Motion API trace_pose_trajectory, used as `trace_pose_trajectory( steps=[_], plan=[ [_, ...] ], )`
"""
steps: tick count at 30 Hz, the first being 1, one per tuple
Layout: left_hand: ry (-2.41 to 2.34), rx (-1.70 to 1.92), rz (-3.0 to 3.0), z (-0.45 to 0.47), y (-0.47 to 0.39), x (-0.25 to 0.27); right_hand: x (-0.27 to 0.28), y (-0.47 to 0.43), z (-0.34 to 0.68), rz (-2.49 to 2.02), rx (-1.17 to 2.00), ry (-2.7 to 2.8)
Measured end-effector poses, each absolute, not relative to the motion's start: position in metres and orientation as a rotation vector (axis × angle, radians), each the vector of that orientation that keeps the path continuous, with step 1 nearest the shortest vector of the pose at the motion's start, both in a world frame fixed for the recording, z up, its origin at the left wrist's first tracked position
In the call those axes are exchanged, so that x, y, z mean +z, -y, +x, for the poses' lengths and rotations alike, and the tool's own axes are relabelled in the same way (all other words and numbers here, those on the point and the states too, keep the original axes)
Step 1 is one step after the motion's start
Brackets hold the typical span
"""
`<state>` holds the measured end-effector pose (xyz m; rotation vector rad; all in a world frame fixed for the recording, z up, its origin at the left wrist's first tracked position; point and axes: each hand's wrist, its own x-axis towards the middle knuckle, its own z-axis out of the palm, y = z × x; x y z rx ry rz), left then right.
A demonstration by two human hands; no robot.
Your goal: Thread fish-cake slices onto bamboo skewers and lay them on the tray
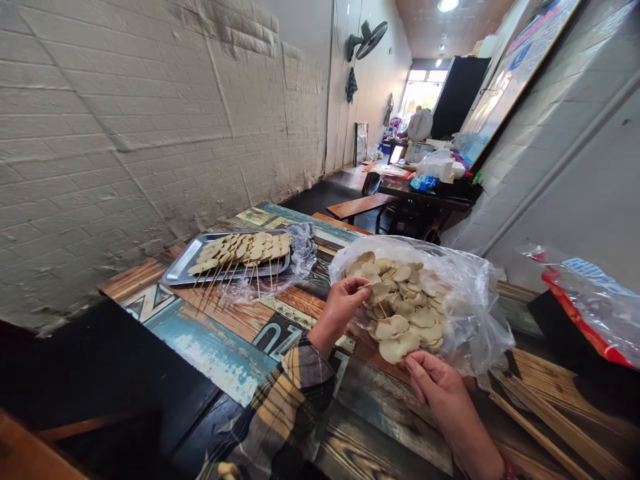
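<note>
From my remote seat I see the left hand pinching a pale slice over the heaped plastic bag, and the right hand gripping a lower slice at its edge (any stick there, I cannot tell)

Over there, a dark wall fan juts out above a hanging checked cloth; a wooden bench stands beside a table bearing a blue packet.
</note>
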<state>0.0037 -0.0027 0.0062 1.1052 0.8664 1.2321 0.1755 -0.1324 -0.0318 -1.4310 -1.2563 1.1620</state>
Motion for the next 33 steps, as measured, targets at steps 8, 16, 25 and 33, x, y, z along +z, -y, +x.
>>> trace_pose_trajectory(
  steps=[8, 16, 25, 33],
  plan=[
    [-0.876, 1.221, 1.119, 0.0031, 0.0019, 0.0075, -0.0323, 0.1314, 0.1757, -1.434, 1.122, 1.273],
    [-0.825, 1.161, 1.122, 0.0067, 0.0082, 0.0092, -0.0314, 0.1297, 0.1753, -1.437, 1.094, 1.271],
    [-0.794, 1.169, 0.991, 0.0103, 0.0087, 0.0047, -0.0328, 0.1313, 0.1788, -1.422, 1.076, 1.287],
    [-0.754, 1.122, 0.863, 0.0099, 0.0077, 0.0013, -0.0321, 0.1324, 0.1797, -1.456, 1.056, 1.315]
  ],
)
